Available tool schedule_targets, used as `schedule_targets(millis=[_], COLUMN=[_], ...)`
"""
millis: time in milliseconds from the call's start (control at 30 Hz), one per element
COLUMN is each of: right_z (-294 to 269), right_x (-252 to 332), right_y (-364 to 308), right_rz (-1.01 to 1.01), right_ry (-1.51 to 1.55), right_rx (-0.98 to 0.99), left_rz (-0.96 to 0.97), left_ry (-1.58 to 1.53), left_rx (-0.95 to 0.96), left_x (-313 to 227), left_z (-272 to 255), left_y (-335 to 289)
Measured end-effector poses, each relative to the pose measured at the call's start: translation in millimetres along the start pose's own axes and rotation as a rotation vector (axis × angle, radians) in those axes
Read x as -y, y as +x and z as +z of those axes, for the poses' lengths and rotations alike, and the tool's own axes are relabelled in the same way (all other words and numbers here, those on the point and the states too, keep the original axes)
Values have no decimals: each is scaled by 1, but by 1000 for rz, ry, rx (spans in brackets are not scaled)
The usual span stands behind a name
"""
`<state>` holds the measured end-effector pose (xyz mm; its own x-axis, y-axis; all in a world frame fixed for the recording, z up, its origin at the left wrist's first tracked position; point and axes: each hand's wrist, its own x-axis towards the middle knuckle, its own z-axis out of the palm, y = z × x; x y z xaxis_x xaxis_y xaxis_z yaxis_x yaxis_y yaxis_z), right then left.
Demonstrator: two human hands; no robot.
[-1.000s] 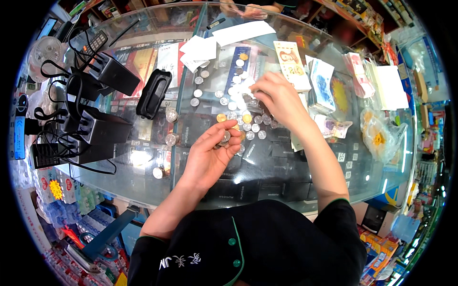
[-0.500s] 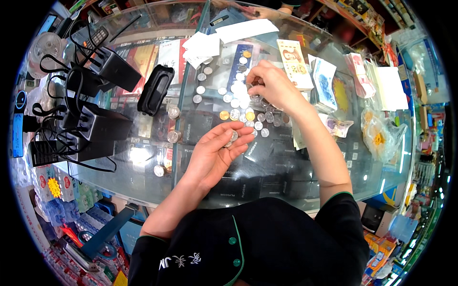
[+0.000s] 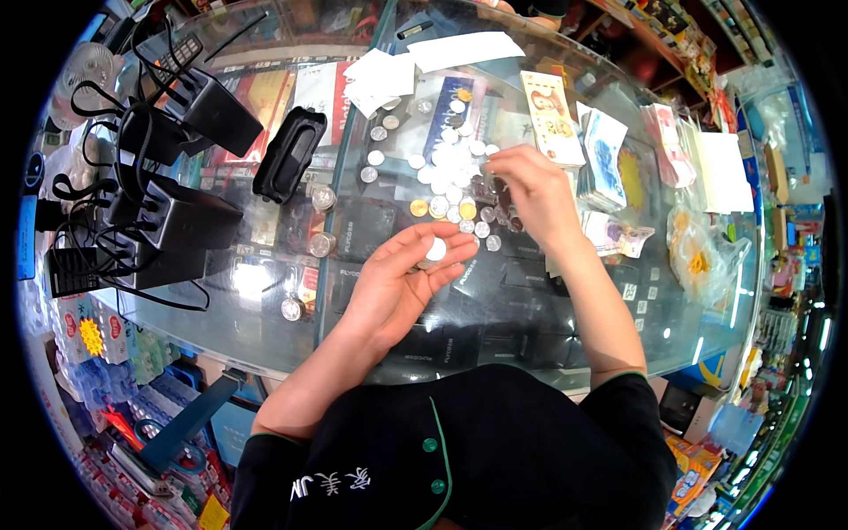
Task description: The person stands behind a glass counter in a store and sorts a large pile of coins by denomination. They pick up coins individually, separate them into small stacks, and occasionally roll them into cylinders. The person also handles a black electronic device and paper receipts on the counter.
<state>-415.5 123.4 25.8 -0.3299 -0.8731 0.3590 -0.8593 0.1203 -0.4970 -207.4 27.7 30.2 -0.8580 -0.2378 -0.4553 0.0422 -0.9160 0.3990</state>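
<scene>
My left hand, palm up, is closed loosely around a small stack of silver coins, held between thumb and fingers. Just beyond it, a spread of loose coins lies on the glass counter, mostly silver with a few gold-coloured ones. My right hand reaches over the right side of this spread, fingers loosely bent with the tips low by the coins. Nothing shows in its fingers, and its thumb is mostly hidden. Short coin stacks stand to the left.
Banknote piles and blue notes lie at the right, near a crumpled plastic bag. White paper slips and a long paper strip lie farther back. A black tray and black cabled boxes occupy the left.
My right hand has shifted right and slightly nearer, its pinched fingers now looser. The left hand stays in place; a bright coin face now shows on its stack.
</scene>
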Motion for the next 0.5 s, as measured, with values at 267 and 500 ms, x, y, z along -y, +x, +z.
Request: schedule_targets(millis=[267, 500], right_z=[-30, -42], right_x=[6, 7], right_y=[-41, -71], right_rz=[186, 96], right_ry=[-4, 4], right_rx=[35, 191], left_rz=[179, 218], left_ry=[-85, -47], left_rx=[-39, -49], left_x=[-7, -11], left_z=[-14, -25], left_y=[4, 8])
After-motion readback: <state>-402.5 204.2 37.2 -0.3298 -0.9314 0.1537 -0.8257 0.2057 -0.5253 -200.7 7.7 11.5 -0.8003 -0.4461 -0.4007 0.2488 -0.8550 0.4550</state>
